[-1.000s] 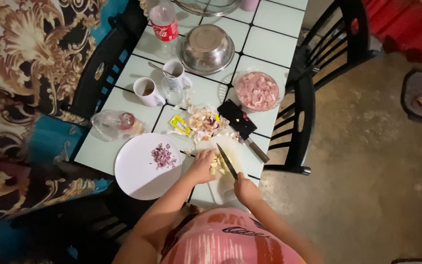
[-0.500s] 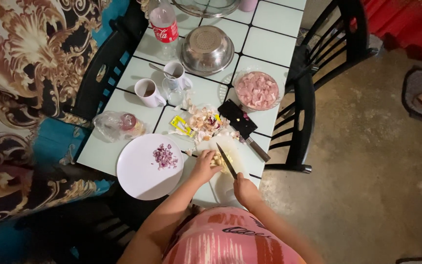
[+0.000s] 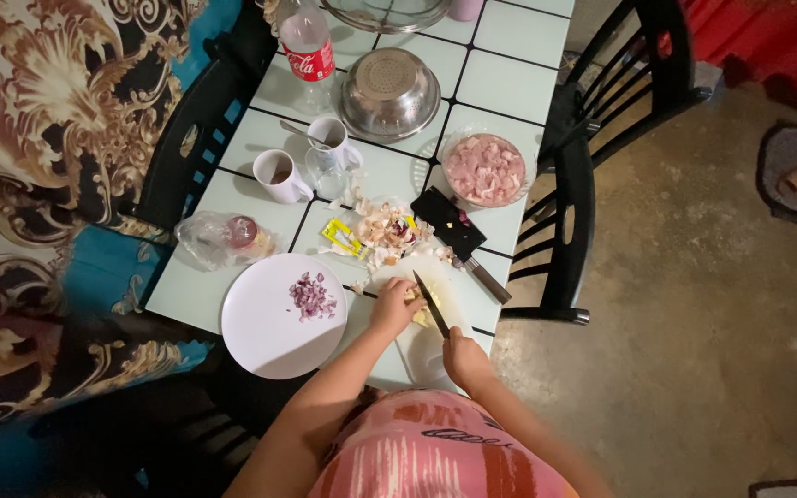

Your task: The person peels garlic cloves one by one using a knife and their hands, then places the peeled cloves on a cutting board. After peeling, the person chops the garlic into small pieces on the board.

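Small, firm, likely slippery garlic pieces [image 3: 420, 308] are being pinned by left hand [image 3: 391, 305] fingers at 9 o'clock of the knife [image 3: 432, 305], handle being gripped by right hand [image 3: 462, 355].

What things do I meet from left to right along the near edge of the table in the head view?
White plate with chopped red onion, left hand, knife, right hand.

The pale chopped pieces [image 3: 420, 311] on the white cutting board [image 3: 426, 346] are partly covered by the left hand [image 3: 392, 305] and too small to identify. The clear glass bowl [image 3: 389, 11] is cut off by the top edge. Contents of the crumpled clear plastic bag [image 3: 223, 237] are indistinct.
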